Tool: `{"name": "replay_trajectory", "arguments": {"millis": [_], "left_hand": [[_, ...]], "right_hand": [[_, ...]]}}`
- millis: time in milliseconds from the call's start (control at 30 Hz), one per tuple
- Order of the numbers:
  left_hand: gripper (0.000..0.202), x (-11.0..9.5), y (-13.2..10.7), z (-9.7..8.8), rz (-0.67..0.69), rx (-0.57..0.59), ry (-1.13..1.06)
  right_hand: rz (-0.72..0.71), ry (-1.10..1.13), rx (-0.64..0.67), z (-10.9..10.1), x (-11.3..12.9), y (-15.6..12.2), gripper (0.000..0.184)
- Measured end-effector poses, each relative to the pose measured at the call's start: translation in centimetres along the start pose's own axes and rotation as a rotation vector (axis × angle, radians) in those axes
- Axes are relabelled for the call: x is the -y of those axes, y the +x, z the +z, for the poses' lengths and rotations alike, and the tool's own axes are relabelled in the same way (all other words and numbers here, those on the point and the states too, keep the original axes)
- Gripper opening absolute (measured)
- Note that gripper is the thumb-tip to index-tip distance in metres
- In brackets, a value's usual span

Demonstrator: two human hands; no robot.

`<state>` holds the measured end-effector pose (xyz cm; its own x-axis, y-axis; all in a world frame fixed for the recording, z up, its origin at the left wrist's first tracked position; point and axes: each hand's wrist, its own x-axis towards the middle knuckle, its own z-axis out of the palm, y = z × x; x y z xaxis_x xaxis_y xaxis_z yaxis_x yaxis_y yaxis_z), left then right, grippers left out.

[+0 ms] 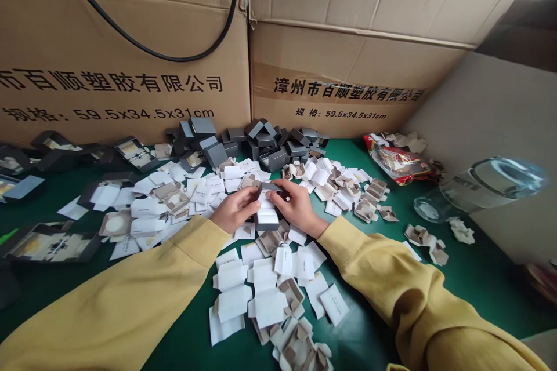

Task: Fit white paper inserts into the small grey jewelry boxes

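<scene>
While the left hand [235,208] and right hand [298,206] both pinch a small grey box [266,208] near the worktop's [470,278] middle, white paper inserts [261,295] litter the green surface around it.

Box [266,215] in left hand [235,208] and right hand [299,208]: matt grey card, smooth. Pile of boxes [261,142]: same matt grey card. Inserts [232,301]: white paper, matt; some show raw brown card backs. Desk [470,266]: green, matt, looks like a smooth mat. Cartons [122,23]: brown corrugated cardboard, dull, slightly rough, one with glossy tape. Cable [143,43]: black, smooth rubber or plastic. Bag [398,162]: glossy crinkled plastic. Jar [474,188]: clear, shiny glass or plastic. Sleeves [130,301]: yellow cloth, soft, matt.
</scene>
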<state>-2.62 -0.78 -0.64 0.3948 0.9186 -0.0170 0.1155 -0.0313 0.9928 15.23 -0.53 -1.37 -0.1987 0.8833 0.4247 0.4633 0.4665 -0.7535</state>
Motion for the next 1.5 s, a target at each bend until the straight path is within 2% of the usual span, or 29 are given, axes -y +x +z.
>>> {"name": "replay_trajectory", "arguments": {"millis": [200,333,433,533,667,833,1100,1267,1500], "left_hand": [[0.031,0.7,-0.2,0.6,0.107,-0.220,0.256],[0.025,0.6,-0.7,1.0,0.162,-0.389,0.477],[0.022,0.3,-0.9,1.2,0.200,-0.475,0.576],[0.021,0.4,-0.9,1.1,0.202,-0.468,0.615],[0.024,0.5,-0.8,1.0,0.159,-0.415,0.685],[0.025,0.1,-1.0,1.2,0.190,-0.355,0.812],[0.027,-0.3,-1.2,1.3,0.178,-0.377,0.831],[0.026,-0.5,-1.1,1.3,0.126,-0.470,0.819],[0.025,-0.2,-0.9,1.2,0.079,-0.384,0.799]], "right_hand": [[-0.089,-0.053,0.160,0.2,0.3,-0.1,0.024],[-0.061,-0.037,0.186,0.2,0.7,-0.1,0.033],[-0.024,-0.070,0.182,0.3,0.7,-0.1,0.029],[-0.063,-0.127,0.177,0.5,0.5,-0.1,0.013],[-0.106,-0.169,0.174,0.6,0.2,-0.1,0.021],[-0.129,-0.176,0.173,0.6,0.4,-0.2,0.022],[-0.111,-0.149,0.174,0.8,0.5,-0.3,0.020],[-0.011,-0.088,0.175,0.7,0.7,-0.3,0.017],[-0.041,-0.173,0.148,0.9,0.2,-0.4,0.020]]}}
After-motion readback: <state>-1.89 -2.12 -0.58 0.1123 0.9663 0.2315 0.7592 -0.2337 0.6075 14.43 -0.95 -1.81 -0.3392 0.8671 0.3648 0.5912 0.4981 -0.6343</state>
